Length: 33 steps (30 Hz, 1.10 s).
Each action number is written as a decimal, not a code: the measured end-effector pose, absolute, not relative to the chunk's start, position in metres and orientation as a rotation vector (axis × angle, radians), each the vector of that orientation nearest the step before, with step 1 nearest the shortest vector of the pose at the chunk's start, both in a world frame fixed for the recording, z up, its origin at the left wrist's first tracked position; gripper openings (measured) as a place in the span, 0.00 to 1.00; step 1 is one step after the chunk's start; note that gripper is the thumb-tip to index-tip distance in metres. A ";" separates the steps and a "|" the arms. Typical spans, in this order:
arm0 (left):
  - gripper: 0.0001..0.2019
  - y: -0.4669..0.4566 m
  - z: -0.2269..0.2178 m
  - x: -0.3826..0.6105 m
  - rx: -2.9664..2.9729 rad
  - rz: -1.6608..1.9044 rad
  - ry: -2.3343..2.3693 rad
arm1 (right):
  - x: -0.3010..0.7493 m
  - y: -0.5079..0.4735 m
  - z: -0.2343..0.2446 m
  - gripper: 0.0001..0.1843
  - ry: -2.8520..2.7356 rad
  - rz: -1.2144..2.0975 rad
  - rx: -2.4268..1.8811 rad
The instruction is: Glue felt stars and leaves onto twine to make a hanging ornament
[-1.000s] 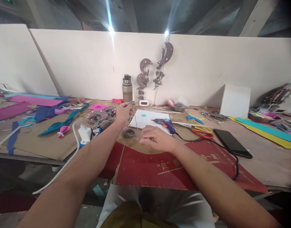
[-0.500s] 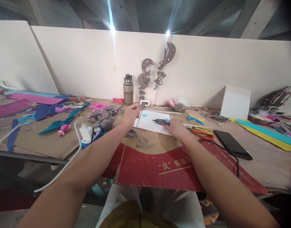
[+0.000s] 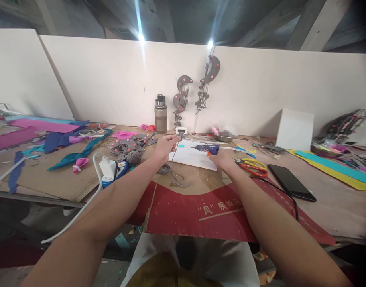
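My left hand (image 3: 166, 147) pinches a small grey piece (image 3: 181, 135) above the far edge of a white sheet (image 3: 195, 161); grey yarn (image 3: 173, 161) hangs down from it. The piece's exact shape is too small to make out. Wrapped round a blue glue gun (image 3: 209, 149), my right hand (image 3: 223, 160) holds its nozzle pointing left over the sheet. A white glue stick (image 3: 235, 149) sticks out of the gun's back. A turquoise flower cutout (image 3: 182, 146) lies on the sheet. Beside the sheet rests a coil of grey yarn (image 3: 164, 169).
To the right are scissors (image 3: 254, 168) and a black phone (image 3: 290, 182). A bottle (image 3: 161, 115) stands at the back. Plugs sit in a power strip (image 3: 119, 173) by my left forearm. Grey moon hangings (image 3: 213, 69) hang against the white board (image 3: 111, 79).
My right hand has turned and shifted slightly, so the glue gun's body and the glue stick show more plainly. The left hand has stayed nearly in place with the grey piece.
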<state>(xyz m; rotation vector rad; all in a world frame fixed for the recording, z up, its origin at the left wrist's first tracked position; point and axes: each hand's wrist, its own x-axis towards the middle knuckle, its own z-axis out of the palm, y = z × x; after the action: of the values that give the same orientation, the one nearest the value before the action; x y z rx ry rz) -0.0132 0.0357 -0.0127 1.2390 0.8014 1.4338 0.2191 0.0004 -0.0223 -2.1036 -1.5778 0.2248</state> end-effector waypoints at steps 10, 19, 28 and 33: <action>0.17 0.035 -0.014 -0.015 1.132 1.389 0.789 | 0.187 -0.027 -0.004 0.23 -1.494 0.383 -1.524; 0.15 0.039 -0.016 -0.016 1.076 1.400 0.819 | 0.177 -0.037 -0.007 0.21 -1.659 0.469 -1.151; 0.13 0.036 -0.015 -0.014 1.107 1.390 0.814 | 0.180 -0.034 -0.014 0.21 -1.762 0.247 -1.229; 0.12 0.034 -0.014 -0.012 1.139 1.391 0.835 | 0.177 -0.038 -0.009 0.21 -1.784 0.252 -1.222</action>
<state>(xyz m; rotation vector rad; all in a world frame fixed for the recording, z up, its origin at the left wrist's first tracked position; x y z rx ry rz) -0.0118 0.0335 -0.0142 1.1390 0.8351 1.3909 0.1772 -0.0383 -0.0094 -1.2224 -1.7842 0.2523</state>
